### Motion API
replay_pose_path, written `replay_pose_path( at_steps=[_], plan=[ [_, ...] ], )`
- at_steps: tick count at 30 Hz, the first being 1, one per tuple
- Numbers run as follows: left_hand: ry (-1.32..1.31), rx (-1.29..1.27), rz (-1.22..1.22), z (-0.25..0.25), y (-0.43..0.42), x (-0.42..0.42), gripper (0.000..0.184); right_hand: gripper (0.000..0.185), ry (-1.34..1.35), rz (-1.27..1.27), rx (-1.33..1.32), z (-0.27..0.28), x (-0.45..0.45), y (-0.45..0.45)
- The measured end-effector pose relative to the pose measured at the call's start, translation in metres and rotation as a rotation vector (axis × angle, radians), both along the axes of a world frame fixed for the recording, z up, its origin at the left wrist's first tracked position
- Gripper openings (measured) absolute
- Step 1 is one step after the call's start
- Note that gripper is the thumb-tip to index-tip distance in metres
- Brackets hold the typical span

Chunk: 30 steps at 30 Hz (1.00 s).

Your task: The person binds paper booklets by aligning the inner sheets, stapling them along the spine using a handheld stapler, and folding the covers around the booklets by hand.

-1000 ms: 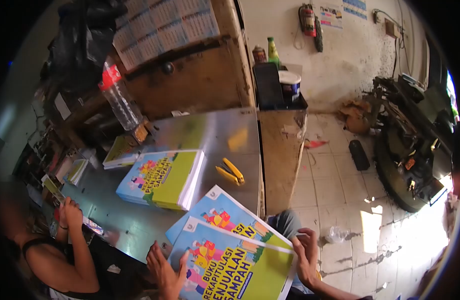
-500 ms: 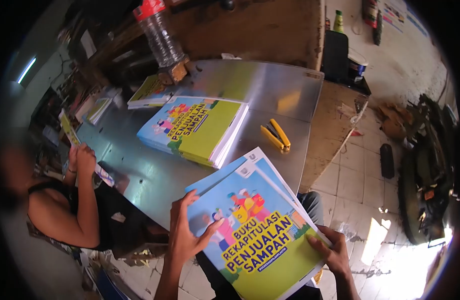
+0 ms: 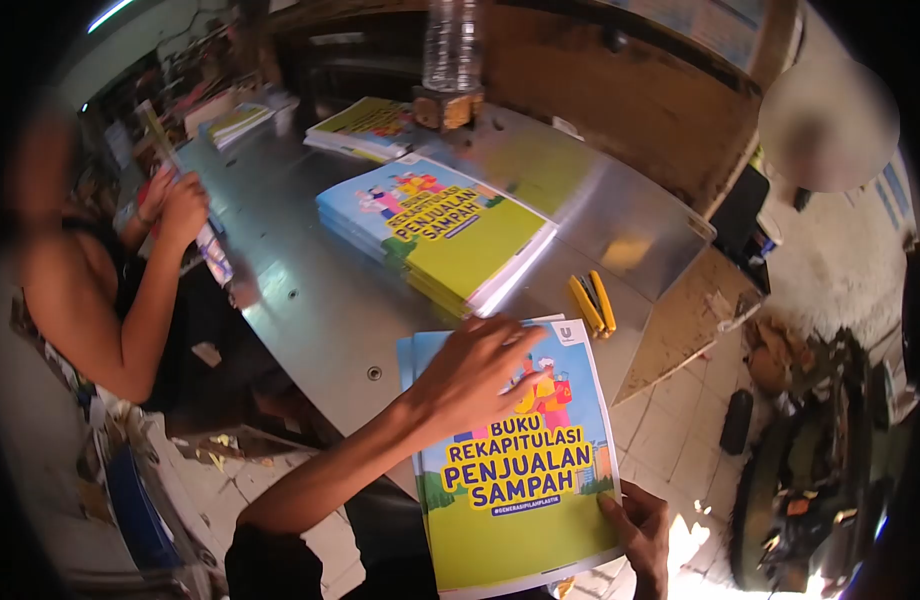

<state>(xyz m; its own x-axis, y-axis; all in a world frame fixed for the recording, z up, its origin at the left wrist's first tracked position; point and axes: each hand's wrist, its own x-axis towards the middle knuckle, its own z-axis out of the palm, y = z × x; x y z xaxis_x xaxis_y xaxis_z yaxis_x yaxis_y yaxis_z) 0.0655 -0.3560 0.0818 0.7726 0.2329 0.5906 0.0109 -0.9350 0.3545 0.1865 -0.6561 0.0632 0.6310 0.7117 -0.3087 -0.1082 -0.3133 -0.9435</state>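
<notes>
Several booklets [image 3: 520, 545] titled "Buku Rekapitulasi Penjualan Sampah" lie one on another before me, with blue and green covers, slightly out of line. My right hand [image 3: 640, 530] grips their lower right edge, its thumb on the top cover. Over the upper part of the cover reaches my left hand [image 3: 490, 365], fingers bent and apart, holding nothing; I cannot tell if its fingertips touch the cover. Beyond it, a stack of the same booklets [image 3: 480, 250] rests on the metal table [image 3: 325, 335]. A yellow stapler [image 3: 593, 303] is to the stack's right.
At the left sits another person [image 3: 90, 310] holding a booklet upright. More booklets [image 3: 360, 128] and a plastic bottle [image 3: 452, 50] on a wooden block [image 3: 448, 108] stand at the back. Another person [image 3: 830, 130] is at the upper right. Dark bags [image 3: 830, 420] lie on the floor.
My left hand has left the booklets' left edge and crossed rightward over the top cover. The booklets are more upright and better lined up. My view has turned; a person appears at upper right.
</notes>
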Motion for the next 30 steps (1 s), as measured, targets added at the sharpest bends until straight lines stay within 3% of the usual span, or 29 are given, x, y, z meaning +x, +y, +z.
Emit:
replay_pose_path(
  at_steps=[5, 10, 13, 15, 18, 20, 21, 23, 24, 25, 26, 28, 30],
  plan=[
    [0.129, -0.075, -0.180, 0.030, 0.020, 0.053, 0.030, 0.050, -0.142, 0.072, -0.100, 0.008, 0.003, 0.007],
    [-0.055, 0.024, -0.057, -0.010, 0.046, 0.072, 0.026, 0.062, -0.348, -0.017, -0.120, -0.005, 0.013, 0.007],
    [-0.174, -0.098, -0.098, -0.004, 0.052, 0.055, 0.026, 0.058, -0.306, -0.132, -0.042, 0.001, 0.019, 0.020],
    [-0.121, -0.158, -0.064, 0.007, 0.057, 0.044, 0.025, 0.063, -0.372, -0.167, -0.063, 0.006, 0.023, 0.034],
    [-0.002, -0.211, -0.077, 0.011, 0.059, 0.041, 0.027, 0.052, -0.548, -0.105, -0.046, 0.025, 0.028, 0.060],
    [0.131, -0.314, -0.153, 0.006, 0.056, 0.043, 0.047, 0.032, -0.814, -0.035, 0.096, 0.042, 0.025, 0.082],
    [0.131, -0.310, -0.166, 0.001, 0.051, 0.044, 0.047, 0.032, -0.817, -0.048, 0.093, 0.054, 0.024, 0.089],
    [0.118, -0.213, -0.200, -0.009, 0.041, 0.046, 0.075, 0.025, -0.975, -0.019, 0.275, 0.083, 0.014, 0.098],
    [0.295, -0.252, -0.251, -0.008, 0.042, 0.049, 0.108, 0.024, -1.000, -0.064, 0.429, 0.095, 0.006, 0.103],
    [0.298, -0.255, -0.255, -0.012, 0.041, 0.050, 0.108, 0.024, -1.020, -0.107, 0.581, 0.109, -0.004, 0.103],
    [0.262, -0.190, -0.203, -0.017, 0.038, 0.049, 0.113, 0.027, -1.270, 0.012, 0.510, 0.135, -0.008, 0.088],
    [0.265, -0.056, -0.081, -0.026, 0.031, 0.050, 0.129, 0.031, -1.503, 0.126, 0.420, 0.163, -0.022, 0.071],
    [0.290, -0.077, -0.085, -0.026, 0.032, 0.051, 0.130, 0.036, -1.207, 0.201, 0.913, 0.167, -0.045, 0.078]
  ],
)
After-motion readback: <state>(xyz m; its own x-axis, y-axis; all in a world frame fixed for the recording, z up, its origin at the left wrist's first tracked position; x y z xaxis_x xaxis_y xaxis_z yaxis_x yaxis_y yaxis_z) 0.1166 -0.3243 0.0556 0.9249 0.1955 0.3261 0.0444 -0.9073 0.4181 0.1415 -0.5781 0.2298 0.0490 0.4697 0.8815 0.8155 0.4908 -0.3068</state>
